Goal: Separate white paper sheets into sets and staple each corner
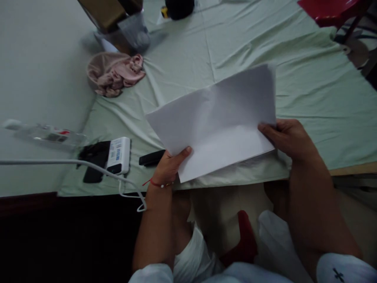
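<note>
A stack of white paper (224, 118) is held up, slightly tilted, above the near edge of a cloth-covered table. My left hand (172, 165) pinches its lower left corner, thumb on top and fingers hidden underneath. At the right edge, my right hand (287, 137) grips the sheets, its thumb lying across the front. The paper's face looks blank and bends a little in the middle. Close beside my left hand lies a black stapler-like object (151, 157), partly covered by that hand.
A white power bank (119, 155) with a white cable (97, 167) lies left, by a dark phone-like object (93, 174). Further back are a clear bottle (53, 135), pink cloth (118, 72) and a box (103, 13). A red chair (332, 11) stands far right.
</note>
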The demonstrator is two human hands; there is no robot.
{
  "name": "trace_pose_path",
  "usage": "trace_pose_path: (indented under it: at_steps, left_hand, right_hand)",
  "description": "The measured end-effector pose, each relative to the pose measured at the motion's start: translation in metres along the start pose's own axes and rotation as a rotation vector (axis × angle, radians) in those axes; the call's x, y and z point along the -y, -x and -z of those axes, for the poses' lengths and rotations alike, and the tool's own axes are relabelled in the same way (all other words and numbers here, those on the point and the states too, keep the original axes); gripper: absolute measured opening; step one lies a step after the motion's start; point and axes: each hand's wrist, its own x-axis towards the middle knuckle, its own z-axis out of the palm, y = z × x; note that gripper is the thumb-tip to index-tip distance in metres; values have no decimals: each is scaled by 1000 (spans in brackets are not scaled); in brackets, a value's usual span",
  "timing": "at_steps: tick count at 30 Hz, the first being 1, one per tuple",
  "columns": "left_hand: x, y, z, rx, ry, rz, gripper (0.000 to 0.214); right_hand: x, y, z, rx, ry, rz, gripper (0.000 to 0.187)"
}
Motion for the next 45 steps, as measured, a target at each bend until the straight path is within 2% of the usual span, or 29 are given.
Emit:
trace_pose_path:
  at_steps: [6,9,13,16,21,24,27,29,32,41,45]
  left_hand:
    - [-2,5,9,52,-14,3,51]
    - [0,5,13,54,-48,-8,51]
    - [1,4,16,30,-87,-8,57]
    - [-1,4,13,36,-68,-41,54]
    - [-5,6,6,108,-102,-71,42]
    - [-4,6,6,91,-131,-166,38]
    - [-1,6,9,57,-178,-239,34]
    - [1,6,12,57,-169,-258,32]
    - [2,7,14,77,-129,-268,27]
    - [-8,13,2,15,30,-243,35]
    - [-13,14,-2,6,54,-216,37]
  right_hand:
    - [9,8,8,84,-194,-159,34]
    - [10,8,10,209,-189,-245,35]
    - [11,8,8,329,-160,-265,34]
    - [10,5,5,277,-184,-274,32]
    - [7,-2,2,70,-326,-278,28]
    - [6,-3,3,6,-350,-276,35]
    - [3,-3,5,-26,-376,-292,29]
    - [1,-2,6,-39,-379,-312,20]
    - [-2,-1,10,-20,-364,-335,15]
    - [6,3,20,54,-359,-345,28]
    - [6,3,17,-3,-370,-263,22]
